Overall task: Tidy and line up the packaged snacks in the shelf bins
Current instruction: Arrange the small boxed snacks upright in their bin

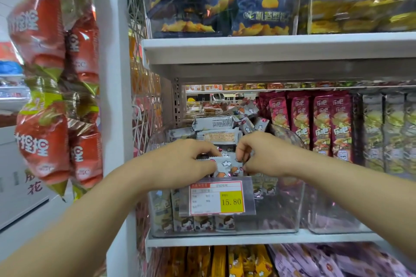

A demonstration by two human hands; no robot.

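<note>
2 hands meet over the front of the clear bin (281, 209), just above the 15.80 tag (217, 198). The left hand (193, 157) is curled, pinching the white snack packet (225, 164) at its left end; the packet's long axis runs left-right. The right hand (261, 155) is curled at the right end, probably gripping too, but it's blurred. Loose packets (213, 123) behind lie jumbled.

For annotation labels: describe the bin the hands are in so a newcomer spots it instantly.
On the middle shelf, left end by the white post. The clear bin holds small white packets, gripped by the left hand and right hand. Only its tag reads 15.80; the neighbour holds maroon packs.
</note>
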